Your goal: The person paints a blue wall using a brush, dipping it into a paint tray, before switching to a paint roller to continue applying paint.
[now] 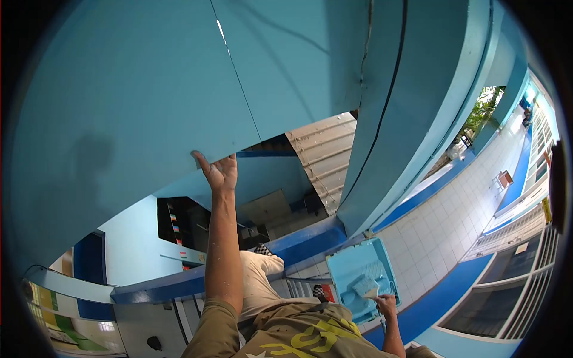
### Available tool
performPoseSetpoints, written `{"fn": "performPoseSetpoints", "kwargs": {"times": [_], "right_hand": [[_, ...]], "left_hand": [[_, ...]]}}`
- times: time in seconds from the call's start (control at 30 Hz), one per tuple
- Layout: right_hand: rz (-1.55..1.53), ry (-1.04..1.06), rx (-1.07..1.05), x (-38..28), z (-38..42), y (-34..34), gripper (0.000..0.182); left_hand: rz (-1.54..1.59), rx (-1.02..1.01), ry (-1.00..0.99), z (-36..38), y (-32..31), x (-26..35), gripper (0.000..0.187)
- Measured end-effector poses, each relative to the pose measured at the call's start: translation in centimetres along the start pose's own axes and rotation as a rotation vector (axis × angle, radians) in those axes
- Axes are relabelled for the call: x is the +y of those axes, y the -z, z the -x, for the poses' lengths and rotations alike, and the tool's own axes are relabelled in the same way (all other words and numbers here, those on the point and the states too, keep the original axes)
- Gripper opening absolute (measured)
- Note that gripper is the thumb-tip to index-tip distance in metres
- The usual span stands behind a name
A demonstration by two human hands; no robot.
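Overhead, my left hand (222, 173) grips the lower edge of a light-blue painted panel (149, 119). Its thumb lies against the near face, and its fingertips go out of sight behind the edge. Low on the right, my right hand (387, 305) is closed round the handle of a paintbrush (371, 292). The brush's bristles are down in a blue paint tray (343, 267), which has light-blue paint in it. White specks dot my left forearm.
Below me is part of a ladder (301, 288), with my checkered shoes near it. A tiled corridor floor (444, 238) runs off to the right, past a chair (505, 179) and louvred windows (483, 298). A dark cable (388, 101) hangs along the blue beam. Corrugated roofing (325, 155) shows through the opening.
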State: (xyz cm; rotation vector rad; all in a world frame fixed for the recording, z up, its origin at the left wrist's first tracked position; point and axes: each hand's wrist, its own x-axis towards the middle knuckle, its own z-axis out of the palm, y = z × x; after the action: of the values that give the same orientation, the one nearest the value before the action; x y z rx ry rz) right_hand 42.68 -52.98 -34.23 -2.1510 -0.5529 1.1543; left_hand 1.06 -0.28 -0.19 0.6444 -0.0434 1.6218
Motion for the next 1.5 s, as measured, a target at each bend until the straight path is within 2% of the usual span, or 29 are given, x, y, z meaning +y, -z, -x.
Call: {"fn": "performPoseSetpoints", "kwargs": {"times": [0.07,0.37,0.53,0.7,0.8,0.9,0.97,1.03,1.07,1.1,1.17,1.2,1.33,1.4,1.5], "right_hand": [[0.012,0.034,0.008,0.4,0.2,0.4,0.022],[0.022,-0.130,-0.075,-2.5,2.6,4.4,0.018],[0.183,-0.086,-0.060,-3.6,2.0,6.3,0.019],[0.104,-0.045,-0.029,-4.3,1.2,5.3,0.019],[0.301,-0.056,-0.084,-2.7,0.2,5.0,0.021],[0.294,-0.095,-0.045,-4.3,1.5,6.5,0.022],[0.217,-0.047,-0.030,-6.1,2.0,7.5,0.019],[0.133,0.264,-0.110,-6.6,1.3,8.6,0.019],[-0.074,0.010,-0.100,-12.5,4.1,8.7,0.023],[-0.071,0.018,-0.101,-15.8,5.4,9.0,0.023],[-0.379,0.114,-0.234,-20.6,6.6,8.8,0.023],[-0.377,0.124,-0.241,-22.8,6.7,8.1,0.023],[-0.733,0.541,-0.431,-32.9,8.1,4.2,0.027],[-0.854,0.730,-0.485,-38.5,9.3,1.6,0.041],[-0.937,0.920,-0.522,-47.3,13.5,0.0,0.044]], "left_hand": [[0.003,-0.006,0.008,-0.1,0.0,0.0,0.068],[0.040,0.013,0.009,-0.2,0.4,0.2,0.069],[0.023,0.008,0.010,0.1,-0.2,0.2,0.064],[0.061,0.002,0.014,0.1,-0.2,0.2,0.067],[0.053,0.012,0.008,0.4,-0.4,0.1,0.067],[0.050,0.009,-0.006,0.3,-0.6,-0.2,0.066],[0.044,0.011,-0.017,0.2,-0.5,-0.1,0.066],[0.068,-0.015,-0.003,0.0,-0.2,-0.2,0.066],[0.070,-0.018,-0.010,-0.1,-0.3,-0.3,0.066],[0.082,-0.005,-0.003,0.0,-0.5,-0.2,0.065],[0.090,0.007,-0.008,0.2,-0.5,-0.1,0.064],[0.103,0.019,-0.007,0.3,-0.5,-0.2,0.064],[0.114,0.061,-0.010,0.3,-0.3,-0.4,0.068],[0.113,0.067,-0.009,0.3,-0.5,-0.5,0.066],[0.123,0.082,0.011,0.2,0.2,-0.4,0.062]]}}
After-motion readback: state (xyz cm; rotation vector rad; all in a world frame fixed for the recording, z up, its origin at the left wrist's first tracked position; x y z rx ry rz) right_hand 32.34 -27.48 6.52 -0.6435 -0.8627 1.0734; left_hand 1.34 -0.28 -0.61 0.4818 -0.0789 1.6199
